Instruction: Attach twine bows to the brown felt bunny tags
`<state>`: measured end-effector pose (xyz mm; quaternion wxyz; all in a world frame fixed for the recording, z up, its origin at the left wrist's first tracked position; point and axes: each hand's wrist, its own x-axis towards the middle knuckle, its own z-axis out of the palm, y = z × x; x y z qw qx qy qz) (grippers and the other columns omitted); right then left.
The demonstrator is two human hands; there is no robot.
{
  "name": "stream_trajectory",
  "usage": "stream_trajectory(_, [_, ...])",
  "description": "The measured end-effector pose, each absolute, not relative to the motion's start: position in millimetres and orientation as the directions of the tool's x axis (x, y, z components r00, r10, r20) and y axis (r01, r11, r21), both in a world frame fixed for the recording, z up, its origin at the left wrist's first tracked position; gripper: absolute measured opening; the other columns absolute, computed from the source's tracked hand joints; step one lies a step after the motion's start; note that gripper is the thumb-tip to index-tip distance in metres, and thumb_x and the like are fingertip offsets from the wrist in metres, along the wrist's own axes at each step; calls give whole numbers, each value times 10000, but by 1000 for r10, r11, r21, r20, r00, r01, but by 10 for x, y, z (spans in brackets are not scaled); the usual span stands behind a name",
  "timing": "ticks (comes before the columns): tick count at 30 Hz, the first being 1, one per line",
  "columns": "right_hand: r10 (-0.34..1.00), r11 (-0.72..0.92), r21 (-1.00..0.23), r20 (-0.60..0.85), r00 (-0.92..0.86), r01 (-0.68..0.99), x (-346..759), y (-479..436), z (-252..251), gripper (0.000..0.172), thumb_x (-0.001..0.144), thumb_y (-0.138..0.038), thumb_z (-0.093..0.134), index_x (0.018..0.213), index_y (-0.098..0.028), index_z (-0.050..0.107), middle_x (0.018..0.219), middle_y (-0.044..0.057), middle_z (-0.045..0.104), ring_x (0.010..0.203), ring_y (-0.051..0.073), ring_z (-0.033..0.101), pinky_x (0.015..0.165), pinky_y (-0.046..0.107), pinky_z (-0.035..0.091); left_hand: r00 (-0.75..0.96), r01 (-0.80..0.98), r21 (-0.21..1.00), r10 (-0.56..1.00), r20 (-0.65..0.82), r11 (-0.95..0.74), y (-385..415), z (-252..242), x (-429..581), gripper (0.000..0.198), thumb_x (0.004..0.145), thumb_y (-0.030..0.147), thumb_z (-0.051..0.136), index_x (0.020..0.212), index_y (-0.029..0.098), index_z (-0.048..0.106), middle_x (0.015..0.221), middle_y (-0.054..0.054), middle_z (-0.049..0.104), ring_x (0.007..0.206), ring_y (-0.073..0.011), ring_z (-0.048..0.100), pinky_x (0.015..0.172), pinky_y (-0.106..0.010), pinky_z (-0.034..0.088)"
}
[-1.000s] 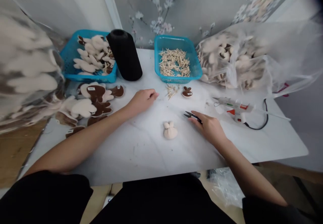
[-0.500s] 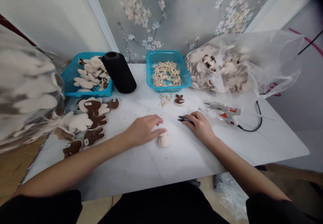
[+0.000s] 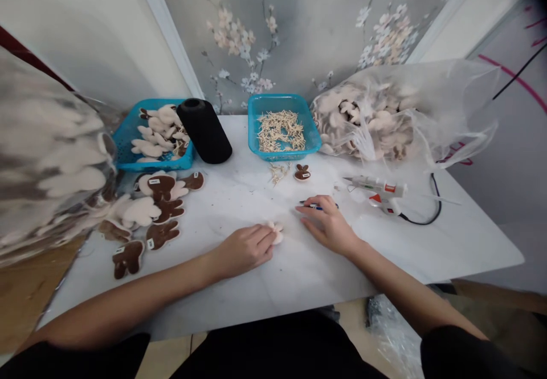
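My left hand point(image 3: 252, 245) is closed on a small cream-white plush piece point(image 3: 277, 232) at the middle of the white table, its fingertips pinching the near-left side. To the right, my right hand point(image 3: 327, 225) is open, with fingers apart. Small dark snips point(image 3: 314, 206) with a bit of blue lie beneath its fingers, partly hidden. Just beyond them sits a brown rabbit-head plush piece point(image 3: 302, 173) with a white label. Beside it is a little heap of short cream-coloured sticks or strings point(image 3: 278, 174).
A blue basket point(image 3: 284, 155) of short cream pieces stands at the back, next to a black cylinder point(image 3: 207, 134). Another blue basket point(image 3: 158, 166) holds plush rabbits. Plastic bags of plush point(image 3: 380, 119) flank the table. A glue gun point(image 3: 376, 188) lies right; brown rabbit pieces point(image 3: 128, 258) lie left.
My left hand has closed on the white plush piece, which is now partly covered. My right hand has let go of the snips and spread its fingers above them.
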<state>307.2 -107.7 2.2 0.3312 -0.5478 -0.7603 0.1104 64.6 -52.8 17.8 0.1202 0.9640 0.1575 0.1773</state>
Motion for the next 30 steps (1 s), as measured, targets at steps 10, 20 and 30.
stream_trajectory(10, [981, -124, -990, -113, -156, -65, 2587, -660, 78, 380, 741, -443, 654, 978, -148, 619, 807, 45, 665, 623, 124, 607, 520, 235, 475, 554, 30, 948, 784, -280, 318, -190, 330, 743, 104, 717, 198, 585, 783, 164, 512, 798, 8, 613, 777, -121, 607, 738, -273, 505])
stream_trajectory(20, [970, -214, -963, -191, -149, -161, 2563, -599, 36, 367, 731, -479, 657, 868, -140, 691, 664, 13, 643, 601, 116, 574, 611, 265, 494, 665, 118, 907, 646, -375, 405, -183, 224, 776, 246, 781, 372, 625, 921, 179, 565, 914, -34, 647, 907, -178, 626, 796, -339, 524])
stream_trajectory(30, [972, -214, -963, -194, -132, -163, 2535, -754, -30, 353, 783, -503, 595, 890, -176, 672, 731, 26, 663, 658, 145, 613, 657, 291, 513, 610, 228, 929, 701, -371, 293, -199, 150, 767, 232, 781, 359, 612, 682, 151, 640, 699, -23, 679, 702, -172, 644, 649, -264, 504])
